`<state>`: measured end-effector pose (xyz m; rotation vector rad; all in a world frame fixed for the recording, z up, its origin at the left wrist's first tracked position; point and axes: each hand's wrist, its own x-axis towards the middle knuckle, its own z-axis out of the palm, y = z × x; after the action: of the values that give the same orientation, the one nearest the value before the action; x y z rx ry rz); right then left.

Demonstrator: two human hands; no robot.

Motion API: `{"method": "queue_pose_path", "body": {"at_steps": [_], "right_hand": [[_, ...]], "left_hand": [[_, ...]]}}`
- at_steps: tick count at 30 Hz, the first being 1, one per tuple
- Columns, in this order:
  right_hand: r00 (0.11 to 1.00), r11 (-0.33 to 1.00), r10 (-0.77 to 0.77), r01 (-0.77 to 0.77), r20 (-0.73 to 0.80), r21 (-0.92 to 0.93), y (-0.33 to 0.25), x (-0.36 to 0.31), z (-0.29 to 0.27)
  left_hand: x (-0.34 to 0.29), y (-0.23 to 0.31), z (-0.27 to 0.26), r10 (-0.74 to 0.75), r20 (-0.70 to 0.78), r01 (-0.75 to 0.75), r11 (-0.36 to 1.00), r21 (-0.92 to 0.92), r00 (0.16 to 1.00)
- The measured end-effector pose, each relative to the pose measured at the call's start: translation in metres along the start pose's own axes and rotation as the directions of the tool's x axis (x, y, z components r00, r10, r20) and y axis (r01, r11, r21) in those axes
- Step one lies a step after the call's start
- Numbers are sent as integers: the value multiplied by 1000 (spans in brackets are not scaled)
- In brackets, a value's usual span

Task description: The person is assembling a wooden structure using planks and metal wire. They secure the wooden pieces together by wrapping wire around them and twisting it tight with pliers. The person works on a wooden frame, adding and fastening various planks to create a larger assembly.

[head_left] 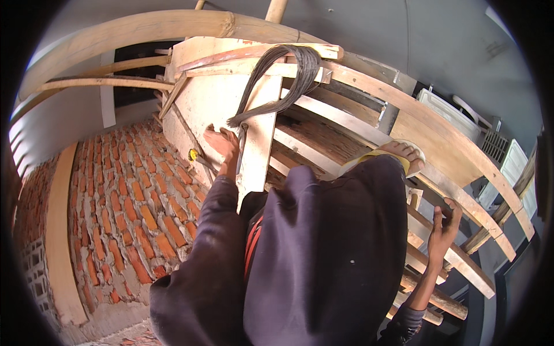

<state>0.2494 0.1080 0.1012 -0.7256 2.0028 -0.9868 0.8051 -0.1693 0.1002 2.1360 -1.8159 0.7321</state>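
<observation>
Down on the pale plywood sheet (199, 104), my left hand (225, 144) has its fingers spread out, with no object visible in its grasp. Just right of it lies a dark metal tool (242, 141), slim and long; its kind is unclear. Beyond the fingers, a bundle of dark tie wire (303, 78) is bent into a loop over the boards and plywood. A small yellow-and-black object (193, 154) sits left of my wrist. My right hand (444, 228) hangs in the air at the right, fingers loosely bent and apart, holding nothing, above wooden planks.
A brick wall (127, 202) with rough mortar fills the left. Curved-looking timbers (144, 29) cross the far side. Gaps show between the planks (346, 124) underfoot. My sandalled foot (407, 153) rests on them. White plastic items (450, 112) lie lower down at the right.
</observation>
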Motion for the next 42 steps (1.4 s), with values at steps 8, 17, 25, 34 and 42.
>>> {"method": "queue_pose_path", "body": {"at_steps": [8, 17, 25, 34, 42], "right_hand": [[1000, 999, -5, 5, 6, 41, -8, 2, 12], [1000, 1000, -16, 16, -22, 14, -14, -4, 7], [1000, 1000, -19, 18, 16, 9, -16, -3, 9], [997, 998, -58, 57, -45, -32, -17, -3, -11], [997, 998, 32, -29, -64, 54, -4, 2, -17]], "left_hand": [[77, 217, -45, 95, 732, 475, 702, -530, 675], [97, 292, 1, 200, 946, 870, 381, -314, 254], [95, 296, -9, 396, 897, 930, 216, -298, 195], [96, 260, -84, 333, 836, 851, 151, -504, 436], [141, 197, -181, 130, 764, 770, 1, -638, 633]]}}
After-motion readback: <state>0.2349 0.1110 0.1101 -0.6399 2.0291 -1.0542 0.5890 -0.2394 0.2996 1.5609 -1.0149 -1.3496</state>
